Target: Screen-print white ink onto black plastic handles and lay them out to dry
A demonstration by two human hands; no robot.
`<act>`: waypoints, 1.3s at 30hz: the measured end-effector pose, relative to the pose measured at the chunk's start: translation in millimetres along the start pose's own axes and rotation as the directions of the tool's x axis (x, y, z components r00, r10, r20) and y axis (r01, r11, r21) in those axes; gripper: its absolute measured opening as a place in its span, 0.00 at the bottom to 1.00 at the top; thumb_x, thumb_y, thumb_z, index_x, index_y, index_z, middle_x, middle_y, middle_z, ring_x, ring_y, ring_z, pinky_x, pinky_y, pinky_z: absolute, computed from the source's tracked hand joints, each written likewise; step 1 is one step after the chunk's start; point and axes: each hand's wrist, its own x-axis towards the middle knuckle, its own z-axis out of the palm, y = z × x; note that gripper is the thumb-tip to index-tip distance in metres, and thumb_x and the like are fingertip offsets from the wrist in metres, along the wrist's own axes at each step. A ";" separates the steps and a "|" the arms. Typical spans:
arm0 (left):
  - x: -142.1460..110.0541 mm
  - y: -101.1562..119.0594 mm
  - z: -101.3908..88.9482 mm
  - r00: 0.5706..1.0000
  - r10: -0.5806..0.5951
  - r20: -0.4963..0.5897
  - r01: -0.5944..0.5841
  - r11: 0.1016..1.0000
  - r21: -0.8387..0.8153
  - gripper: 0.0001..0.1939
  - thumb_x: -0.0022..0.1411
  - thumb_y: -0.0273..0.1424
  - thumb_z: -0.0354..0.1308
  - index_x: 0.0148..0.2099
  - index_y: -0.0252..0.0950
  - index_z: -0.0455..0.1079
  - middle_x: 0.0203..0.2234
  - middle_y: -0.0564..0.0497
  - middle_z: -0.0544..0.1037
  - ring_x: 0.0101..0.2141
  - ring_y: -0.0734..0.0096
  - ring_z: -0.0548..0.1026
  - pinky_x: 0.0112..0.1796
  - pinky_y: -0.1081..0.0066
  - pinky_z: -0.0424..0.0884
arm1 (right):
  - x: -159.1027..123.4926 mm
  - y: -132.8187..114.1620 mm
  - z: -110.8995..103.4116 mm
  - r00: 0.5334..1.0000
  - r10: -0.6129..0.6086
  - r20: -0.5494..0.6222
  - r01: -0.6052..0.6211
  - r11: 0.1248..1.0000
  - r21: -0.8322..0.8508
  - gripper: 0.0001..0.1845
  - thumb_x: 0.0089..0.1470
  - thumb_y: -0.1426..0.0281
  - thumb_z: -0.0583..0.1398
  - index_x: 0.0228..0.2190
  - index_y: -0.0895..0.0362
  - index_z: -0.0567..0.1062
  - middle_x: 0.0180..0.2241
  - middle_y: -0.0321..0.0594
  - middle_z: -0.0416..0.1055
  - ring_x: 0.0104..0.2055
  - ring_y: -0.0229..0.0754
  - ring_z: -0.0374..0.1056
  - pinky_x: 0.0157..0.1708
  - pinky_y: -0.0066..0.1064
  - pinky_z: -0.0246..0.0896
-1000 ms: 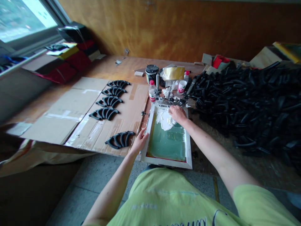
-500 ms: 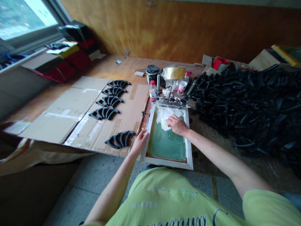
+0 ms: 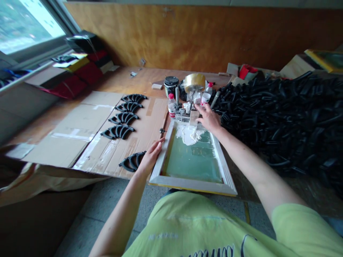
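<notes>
A silk-screen frame [image 3: 193, 187] with pale wooden sides and green mesh [image 3: 191, 162] lies in front of me, its near edge lifted. My left hand [image 3: 152, 155] grips its left side. White ink [image 3: 190, 135] is smeared over the far end of the mesh. There, a small flat squeegee [image 3: 194, 117] stands upright against the clamp. Beside it is my right hand [image 3: 210, 119], fingers spread and forefinger stretched forward; the thumb is close to the squeegee. A black curved, ribbed part [image 3: 131, 162] sits on the cardboard just left of my left hand.
Several similar black parts [image 3: 118, 131] line the cardboard [image 3: 88, 121] on the left. A large heap of black parts [image 3: 268, 117] fills the right. Behind the frame stand a red-capped bottle [image 3: 172, 107], a black-lidded tub [image 3: 170, 85], a tape roll [image 3: 194, 82] and a paper cup [image 3: 205, 99].
My right hand has moved from the ink away to the far end of the frame and opened, leaving the squeegee upright. The frame's near edge has risen, with my left hand at its side.
</notes>
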 end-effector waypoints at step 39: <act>-18.9 -167.2 -197.2 0.686 -0.337 -0.645 0.656 0.669 0.349 0.27 0.63 0.51 0.41 0.29 0.36 0.69 0.19 0.44 0.77 0.33 0.56 0.78 0.36 0.65 0.69 | -96.3 -250.2 226.3 0.639 -0.178 0.748 0.080 0.983 0.167 0.25 0.60 0.60 0.56 0.54 0.59 0.72 0.48 0.54 0.72 0.52 0.48 0.68 0.52 0.35 0.59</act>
